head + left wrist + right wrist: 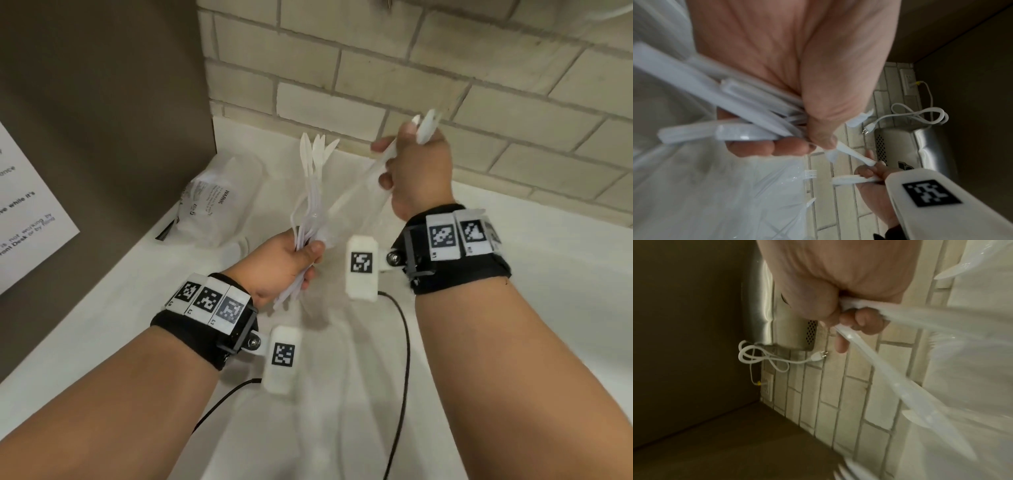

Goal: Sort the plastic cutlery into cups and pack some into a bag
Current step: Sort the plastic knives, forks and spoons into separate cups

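Note:
My left hand [294,260] grips a bundle of white plastic cutlery [313,171], with knife tips fanning upward; the handles [748,128] lie across its curled fingers. My right hand [411,171], raised higher near the tiled wall, pinches the rim of a clear plastic bag [352,192]. It also holds a few white cutlery pieces [426,128] that stick up past the knuckles. The clear plastic bag [941,353] stretches down from my right hand toward the left. A fork and a knife tip [810,173] show through the bag. No cups are in view.
A second crumpled plastic bag with WARNING print [212,202] lies on the white counter [548,257] by the brown side panel [102,102]. Black cables [406,342] trail below my wrists. A metal appliance [807,331] and a white cord [764,356] hang on the tiled wall.

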### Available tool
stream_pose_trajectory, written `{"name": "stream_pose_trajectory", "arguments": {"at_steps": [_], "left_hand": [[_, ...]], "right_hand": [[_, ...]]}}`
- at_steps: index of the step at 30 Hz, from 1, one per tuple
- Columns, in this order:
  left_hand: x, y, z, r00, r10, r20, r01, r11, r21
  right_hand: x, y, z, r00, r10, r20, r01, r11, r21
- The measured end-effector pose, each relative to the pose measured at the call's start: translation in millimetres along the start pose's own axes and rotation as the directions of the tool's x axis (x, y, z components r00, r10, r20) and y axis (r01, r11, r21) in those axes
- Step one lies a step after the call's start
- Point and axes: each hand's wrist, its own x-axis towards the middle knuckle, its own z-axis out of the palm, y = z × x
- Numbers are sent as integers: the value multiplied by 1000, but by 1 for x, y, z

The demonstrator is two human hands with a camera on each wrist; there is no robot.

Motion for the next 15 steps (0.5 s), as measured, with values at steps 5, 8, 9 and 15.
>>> {"name": "stream_pose_trajectory", "arguments": {"at_steps": [5, 8, 9, 15], "left_hand": [[5, 1, -18, 992, -55, -113, 38, 988, -150], [11, 3, -27, 986, -101, -130, 63, 963, -262], [13, 4, -29, 984, -112, -137, 69, 955, -287], [23, 1, -38, 982, -140, -124, 89, 932, -351]], "right_hand": [[29, -17, 16, 985, -173, 19, 172, 984, 47], [41, -17, 38, 977, -208, 54, 196, 965, 177], [45, -14, 45, 968, -245, 59, 230, 954, 191], [66, 22, 80, 941, -318, 118, 307, 946, 104]]}}
